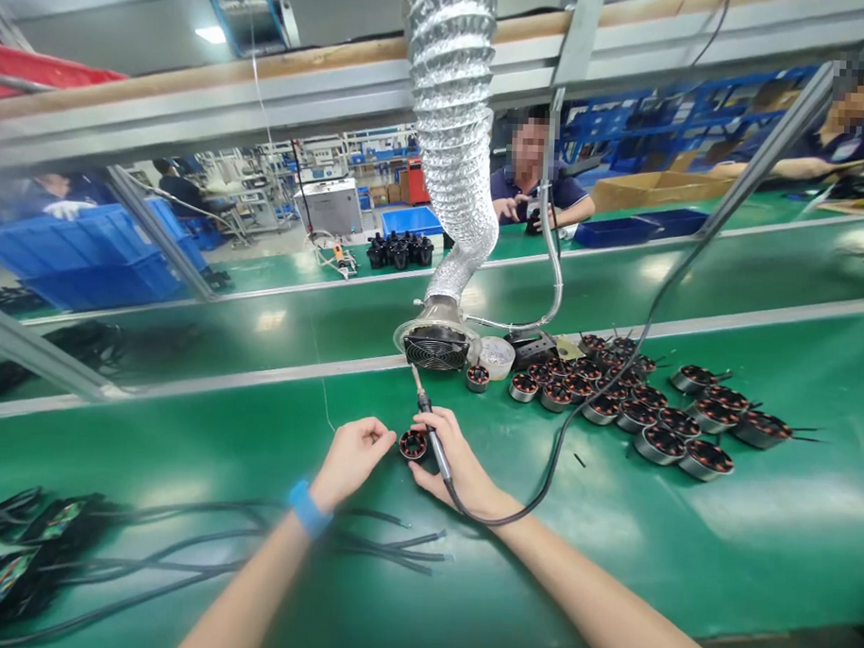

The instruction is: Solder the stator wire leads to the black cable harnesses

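My right hand is wrapped around a soldering iron, its tip pointing up and away toward the fan. Between my hands a small round motor stator with copper windings sits on the green bench, close against my right fingers. My left hand, a blue band on its wrist, is closed in a pinch just left of the stator. A thin solder wire hangs down from above and runs into this hand; its end is hidden by the fingers.
Several motor stators stand at the right, beside a white tub. A fume duct with a fan grille hangs ahead. The iron's cord loops rightward. Black cables lie front left. Co-workers sit beyond the rail.
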Action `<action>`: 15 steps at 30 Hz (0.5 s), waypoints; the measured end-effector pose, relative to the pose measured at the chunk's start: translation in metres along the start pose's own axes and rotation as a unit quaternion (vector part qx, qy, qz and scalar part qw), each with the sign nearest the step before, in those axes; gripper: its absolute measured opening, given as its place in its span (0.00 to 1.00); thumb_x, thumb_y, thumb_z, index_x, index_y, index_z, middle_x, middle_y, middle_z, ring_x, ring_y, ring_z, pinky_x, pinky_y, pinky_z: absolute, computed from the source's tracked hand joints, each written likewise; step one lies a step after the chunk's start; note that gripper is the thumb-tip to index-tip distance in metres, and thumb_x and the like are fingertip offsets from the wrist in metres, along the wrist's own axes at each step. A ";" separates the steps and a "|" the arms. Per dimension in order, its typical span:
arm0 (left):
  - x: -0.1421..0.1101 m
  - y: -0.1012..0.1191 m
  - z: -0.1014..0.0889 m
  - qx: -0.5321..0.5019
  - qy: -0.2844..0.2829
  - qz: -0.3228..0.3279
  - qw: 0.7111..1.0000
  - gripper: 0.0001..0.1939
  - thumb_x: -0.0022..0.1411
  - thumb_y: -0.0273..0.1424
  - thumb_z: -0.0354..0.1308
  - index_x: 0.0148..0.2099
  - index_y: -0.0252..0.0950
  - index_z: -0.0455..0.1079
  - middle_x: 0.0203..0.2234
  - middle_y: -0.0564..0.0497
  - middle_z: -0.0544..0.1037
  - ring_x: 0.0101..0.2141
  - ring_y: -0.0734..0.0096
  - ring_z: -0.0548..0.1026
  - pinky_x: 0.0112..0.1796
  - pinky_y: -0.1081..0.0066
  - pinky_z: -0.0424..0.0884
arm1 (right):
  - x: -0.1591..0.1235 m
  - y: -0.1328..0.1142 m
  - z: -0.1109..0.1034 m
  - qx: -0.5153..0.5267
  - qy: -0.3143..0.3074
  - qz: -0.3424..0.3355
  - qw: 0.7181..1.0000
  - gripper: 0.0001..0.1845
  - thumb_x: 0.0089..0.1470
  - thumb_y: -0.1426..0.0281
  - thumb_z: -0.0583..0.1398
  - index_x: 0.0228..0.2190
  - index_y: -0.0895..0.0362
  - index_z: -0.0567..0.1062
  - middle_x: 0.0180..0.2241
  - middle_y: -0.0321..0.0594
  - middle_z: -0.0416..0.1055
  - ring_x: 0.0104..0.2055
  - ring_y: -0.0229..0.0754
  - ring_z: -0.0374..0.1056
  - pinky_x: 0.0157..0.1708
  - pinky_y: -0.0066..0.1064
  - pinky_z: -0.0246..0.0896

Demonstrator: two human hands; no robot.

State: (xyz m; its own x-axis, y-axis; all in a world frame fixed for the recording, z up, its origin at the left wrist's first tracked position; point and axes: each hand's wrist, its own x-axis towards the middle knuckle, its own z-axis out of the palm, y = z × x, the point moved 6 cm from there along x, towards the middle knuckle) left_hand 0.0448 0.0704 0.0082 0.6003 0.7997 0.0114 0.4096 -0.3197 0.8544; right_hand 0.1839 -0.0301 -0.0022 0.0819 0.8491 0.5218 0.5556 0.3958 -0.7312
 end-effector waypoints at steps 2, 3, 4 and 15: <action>0.001 0.001 0.002 0.007 -0.019 -0.006 1.000 0.18 0.60 0.44 0.55 0.28 0.34 0.69 0.22 0.52 0.72 0.25 0.71 0.68 0.29 0.72 0.62 | -0.001 0.001 0.000 0.008 -0.003 0.004 1.000 0.36 0.50 0.78 0.63 0.57 0.50 0.57 0.54 0.47 0.55 0.50 0.44 0.68 0.54 0.41 0.66; 0.001 0.002 0.003 0.003 -0.029 -0.007 1.000 0.18 0.61 0.44 0.54 0.27 0.34 0.69 0.22 0.52 0.73 0.26 0.70 0.69 0.30 0.72 0.63 | -0.001 0.002 -0.001 0.007 -0.004 0.005 1.000 0.35 0.51 0.78 0.63 0.57 0.49 0.57 0.54 0.47 0.55 0.50 0.44 0.69 0.54 0.41 0.67; 0.001 0.003 0.004 -0.003 -0.040 -0.007 0.999 0.18 0.61 0.44 0.54 0.27 0.35 0.69 0.22 0.51 0.73 0.27 0.69 0.70 0.31 0.71 0.64 | -0.001 0.002 -0.001 0.005 -0.006 0.005 1.000 0.34 0.52 0.78 0.63 0.57 0.49 0.57 0.54 0.47 0.55 0.50 0.44 0.69 0.53 0.41 0.67; -0.005 0.003 0.014 -0.010 -0.076 -0.029 0.997 0.18 0.60 0.44 0.53 0.27 0.35 0.68 0.21 0.52 0.71 0.26 0.70 0.68 0.31 0.71 0.61 | -0.002 0.003 -0.002 0.015 -0.004 0.000 1.000 0.33 0.52 0.79 0.62 0.56 0.50 0.58 0.53 0.47 0.57 0.50 0.44 0.68 0.52 0.39 0.67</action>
State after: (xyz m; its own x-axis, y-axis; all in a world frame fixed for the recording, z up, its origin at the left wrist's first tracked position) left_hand 0.0527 0.0589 0.0038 0.6734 0.7301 -0.1165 0.4349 -0.2637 0.8610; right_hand 0.1865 -0.0318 -0.0046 0.0754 0.8518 0.5184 0.5308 0.4058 -0.7441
